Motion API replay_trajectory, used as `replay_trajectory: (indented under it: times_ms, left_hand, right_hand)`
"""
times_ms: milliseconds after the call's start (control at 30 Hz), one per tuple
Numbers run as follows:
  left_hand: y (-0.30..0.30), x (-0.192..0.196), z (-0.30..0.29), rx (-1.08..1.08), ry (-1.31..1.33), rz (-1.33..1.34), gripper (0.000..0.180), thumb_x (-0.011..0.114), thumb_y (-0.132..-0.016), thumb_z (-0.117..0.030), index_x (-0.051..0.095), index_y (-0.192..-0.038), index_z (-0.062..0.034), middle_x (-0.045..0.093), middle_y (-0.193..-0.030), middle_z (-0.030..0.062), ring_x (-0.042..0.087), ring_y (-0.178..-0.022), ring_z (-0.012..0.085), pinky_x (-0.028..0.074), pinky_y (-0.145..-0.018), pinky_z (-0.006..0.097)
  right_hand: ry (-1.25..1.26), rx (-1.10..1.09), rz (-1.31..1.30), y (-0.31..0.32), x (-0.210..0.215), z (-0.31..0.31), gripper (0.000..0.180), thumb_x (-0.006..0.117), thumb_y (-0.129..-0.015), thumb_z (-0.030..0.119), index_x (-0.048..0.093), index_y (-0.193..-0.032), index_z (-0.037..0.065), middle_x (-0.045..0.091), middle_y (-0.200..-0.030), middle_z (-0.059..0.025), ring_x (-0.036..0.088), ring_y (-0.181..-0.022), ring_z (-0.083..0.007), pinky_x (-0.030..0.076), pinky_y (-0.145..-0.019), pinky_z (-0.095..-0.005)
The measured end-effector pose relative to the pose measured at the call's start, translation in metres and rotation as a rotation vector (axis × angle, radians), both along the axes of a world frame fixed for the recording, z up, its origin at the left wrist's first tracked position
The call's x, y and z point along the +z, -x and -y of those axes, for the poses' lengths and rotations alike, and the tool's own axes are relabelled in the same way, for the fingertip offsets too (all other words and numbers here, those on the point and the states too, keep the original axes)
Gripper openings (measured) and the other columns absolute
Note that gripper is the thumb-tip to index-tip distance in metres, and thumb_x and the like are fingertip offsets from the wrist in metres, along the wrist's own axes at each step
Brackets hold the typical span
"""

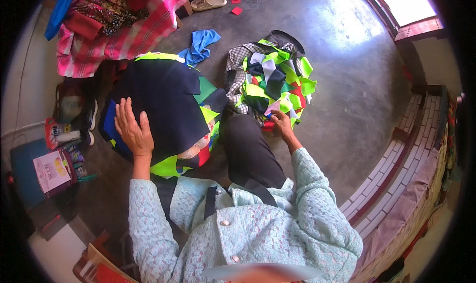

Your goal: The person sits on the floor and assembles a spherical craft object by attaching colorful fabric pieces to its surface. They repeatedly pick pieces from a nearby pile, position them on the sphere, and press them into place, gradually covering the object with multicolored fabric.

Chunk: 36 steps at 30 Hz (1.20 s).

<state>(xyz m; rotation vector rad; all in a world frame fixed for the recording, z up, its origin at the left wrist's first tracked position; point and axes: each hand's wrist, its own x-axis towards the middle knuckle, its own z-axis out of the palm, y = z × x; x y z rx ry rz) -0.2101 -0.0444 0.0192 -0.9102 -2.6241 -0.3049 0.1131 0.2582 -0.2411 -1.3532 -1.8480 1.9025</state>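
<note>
My left hand [135, 129] lies flat, fingers stretched, on a large dark navy cloth [163, 102]. Under that cloth, a bulky heap shows bright yellow-green, green, red and blue fabric edges [166, 166]. A black-and-white checkered cloth bag [237, 67] stands open on the floor, full of cut fabric scraps [275, 80] in neon yellow-green, navy, grey, red and green. At the near edge of the scraps, my right hand [282, 126] has its fingers bent together on a scrap by a pale pink piece; its fingertips are partly hidden.
A blue cloth [200, 46] lies on the floor beyond the heap. At the far left, pink plaid fabric [111, 47] drapes over furniture. Beige shoes [210, 0] and red scraps [236, 10] are farther off. A box [52, 171] stands at left, a slatted bench [391, 164] at right.
</note>
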Motion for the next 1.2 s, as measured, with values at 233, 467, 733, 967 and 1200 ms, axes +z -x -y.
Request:
replay_trajectory:
  times_ms: [233, 467, 733, 967, 1200]
  left_hand:
    - [-0.002, 0.005, -0.002, 0.002, 0.008, 0.029, 0.05, 0.039, -0.096, -0.031, 0.041, -0.14, -0.0061, 0.039, -0.146, 0.0124, 0.03, -0.139, 0.0312, 0.019, -0.113, 0.045]
    - [-0.001, 0.004, -0.001, 0.008, 0.005, 0.039, 0.051, 0.04, -0.095, -0.031, 0.041, -0.14, -0.0067, 0.039, -0.146, 0.0124, 0.03, -0.139, 0.0309, 0.018, -0.113, 0.045]
    - [-0.002, 0.005, -0.002, 0.013, -0.011, 0.018, 0.05, 0.041, -0.095, -0.033, 0.042, -0.139, -0.0072, 0.04, -0.145, 0.013, 0.031, -0.138, 0.0314, 0.019, -0.113, 0.046]
    - [-0.001, 0.0, 0.0, 0.03, -0.033, 0.004, 0.05, 0.041, -0.096, -0.035, 0.043, -0.138, -0.0089, 0.041, -0.144, 0.0129, 0.031, -0.138, 0.0316, 0.02, -0.112, 0.046]
    - [0.0, -0.001, 0.001, 0.039, -0.05, -0.025, 0.052, 0.047, -0.093, -0.036, 0.043, -0.138, -0.0111, 0.042, -0.143, 0.0114, 0.032, -0.137, 0.0306, 0.022, -0.111, 0.049]
  right_hand:
    - [-0.065, 0.031, 0.095, 0.036, -0.045, -0.002, 0.05, 0.068, -0.084, 0.021, 0.052, -0.13, 0.006, 0.038, -0.136, -0.0143, 0.055, -0.108, -0.0274, 0.053, -0.079, -0.034]
    - [0.363, -0.061, -0.045, 0.054, -0.035, -0.001, 0.057, 0.069, -0.083, 0.013, 0.048, -0.133, -0.001, 0.061, -0.11, -0.0087, 0.057, -0.085, -0.0155, 0.048, -0.074, -0.0266]
    - [0.557, -0.642, -0.084, 0.023, -0.04, -0.028, 0.02, 0.069, -0.079, 0.002, 0.052, -0.08, 0.013, 0.046, -0.062, 0.0034, 0.043, -0.049, -0.0091, 0.031, -0.042, -0.0221]
    - [0.923, -0.589, -0.042, -0.008, -0.003, -0.019, 0.021, 0.072, -0.083, 0.015, 0.051, -0.085, 0.015, 0.044, -0.067, 0.0014, 0.041, -0.054, -0.0123, 0.034, -0.047, -0.0246]
    - [0.473, -0.402, -0.296, -0.011, 0.034, -0.041, 0.023, 0.058, -0.095, 0.026, 0.055, -0.114, 0.013, 0.064, -0.102, -0.0003, 0.059, -0.088, -0.0148, 0.044, -0.066, -0.0271]
